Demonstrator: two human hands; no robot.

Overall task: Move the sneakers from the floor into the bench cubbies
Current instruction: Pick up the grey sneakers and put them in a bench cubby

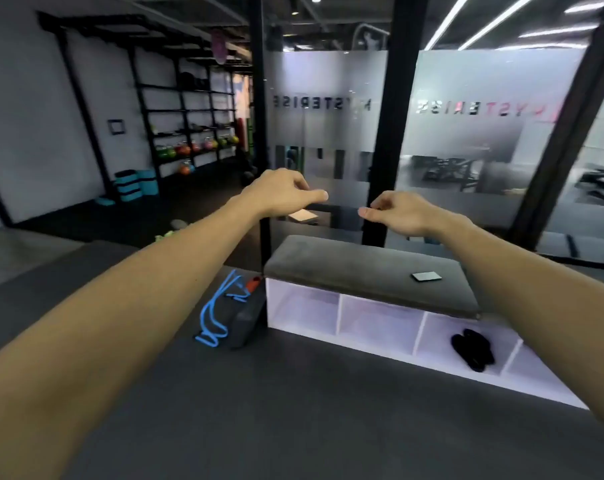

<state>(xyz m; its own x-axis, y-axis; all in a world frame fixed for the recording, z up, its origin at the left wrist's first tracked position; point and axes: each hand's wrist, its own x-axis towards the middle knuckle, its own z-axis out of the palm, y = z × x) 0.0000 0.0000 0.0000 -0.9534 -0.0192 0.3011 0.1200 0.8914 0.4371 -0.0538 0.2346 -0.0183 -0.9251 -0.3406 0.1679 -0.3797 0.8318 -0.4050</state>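
Both hands, left point(279, 194) and right point(402, 213), hang loosely curled and hold nothing above the table point(369, 268). A phone point(426, 276) lies on it; sneakers point(473, 348) sit in the third cubby; a blue rope point(217, 313) lies beside.

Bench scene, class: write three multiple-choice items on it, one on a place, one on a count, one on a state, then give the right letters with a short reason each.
1. Where are the black sneakers?
A. on the cushion
B. in the third cubby from the left
C. on the floor by the blue rope

2. How many cubbies of the bench left of the sneakers hold nothing?
A. none
B. one
C. two

3. What are the hands doing?
A. holding nothing
B. each gripping a shoe
C. pressing on the cushion

Key:
1 B, the pair lies inside the third cubby.
2 C, both cubbies on that side show only bare white walls.
3 A, the left hand and right hand hang in the air above the bench, fingers loosely curled and empty.
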